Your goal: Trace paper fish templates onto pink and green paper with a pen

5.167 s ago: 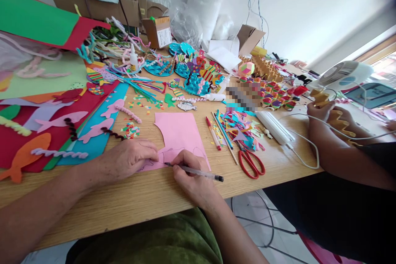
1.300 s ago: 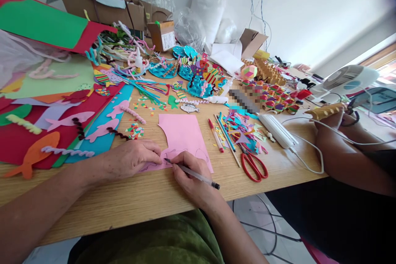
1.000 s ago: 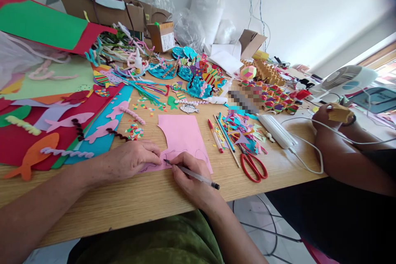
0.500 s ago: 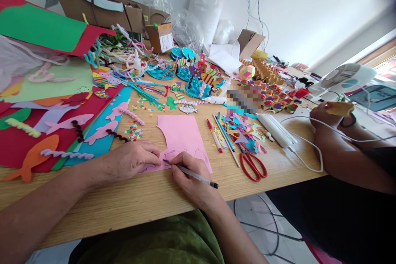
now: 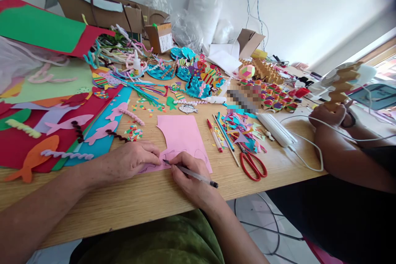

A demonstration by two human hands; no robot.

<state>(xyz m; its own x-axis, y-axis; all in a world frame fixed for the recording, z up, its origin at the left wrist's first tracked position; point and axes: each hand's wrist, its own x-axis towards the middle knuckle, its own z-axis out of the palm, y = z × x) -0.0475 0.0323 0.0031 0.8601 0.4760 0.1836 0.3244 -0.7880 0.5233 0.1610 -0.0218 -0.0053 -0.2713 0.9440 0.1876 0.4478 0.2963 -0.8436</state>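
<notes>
A sheet of pink paper with a curved cut on its left side lies in front of me, bearing dark drawn outlines along its near part. My right hand grips a pen with a clear barrel and black end, its tip on the paper. On the sheet's near left edge rests my left hand, fingers forward and pressing the paper down. Left of it lie cut-out fish: an orange one and pink ones, with twisted pipe cleaners by them.
Red-handled scissors, a red pen and paper scraps lie to the right. Beyond them sits a white power strip with a cable. At the right a co-worker's hands hold a folded gold strip. Cardboard boxes stand behind.
My hands, the pen and the paper show almost no movement. The co-worker's folded gold strip has been raised and now stands upright in their hands.
</notes>
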